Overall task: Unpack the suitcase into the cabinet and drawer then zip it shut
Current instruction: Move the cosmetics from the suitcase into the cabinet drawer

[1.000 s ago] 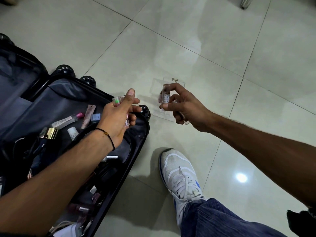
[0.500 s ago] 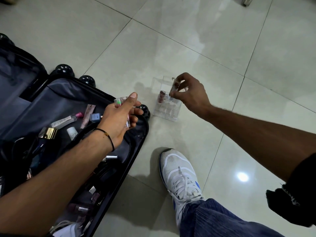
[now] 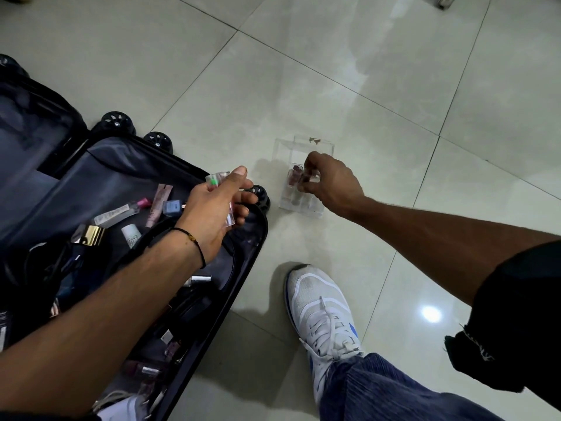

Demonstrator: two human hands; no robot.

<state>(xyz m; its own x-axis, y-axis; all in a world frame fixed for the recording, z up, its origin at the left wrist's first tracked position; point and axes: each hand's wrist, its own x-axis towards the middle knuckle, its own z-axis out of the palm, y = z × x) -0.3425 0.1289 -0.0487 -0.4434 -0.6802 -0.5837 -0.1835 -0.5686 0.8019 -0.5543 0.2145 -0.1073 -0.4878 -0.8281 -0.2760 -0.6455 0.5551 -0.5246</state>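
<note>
The black suitcase (image 3: 256, 247) lies open on the floor at the left, with several small cosmetics tubes and bottles (image 3: 158, 202) loose on its dark lining. My left hand (image 3: 212, 211) hovers over its right rim and grips a few small clear tubes, one with a green end (image 3: 215, 180). A clear acrylic organizer box (image 3: 315, 145) stands on the tiles just right of the suitcase. My right hand (image 3: 332, 182) reaches into it from above and pinches a small dark tube (image 3: 305, 177) next to another pinkish tube (image 3: 294, 174) standing in a slot.
Pale glossy tiles surround the suitcase. My white sneaker (image 3: 321, 314) and blue trouser leg (image 3: 394, 390) are planted on the floor below the organizer. Suitcase wheels (image 3: 117, 120) stick out at the top edge. A furniture foot (image 3: 444, 1) shows at the top right.
My right hand has gone from beside my left hand out to the organizer and lowered its tube into a slot; a pinkish tube now stands there. My left hand has barely moved.
</note>
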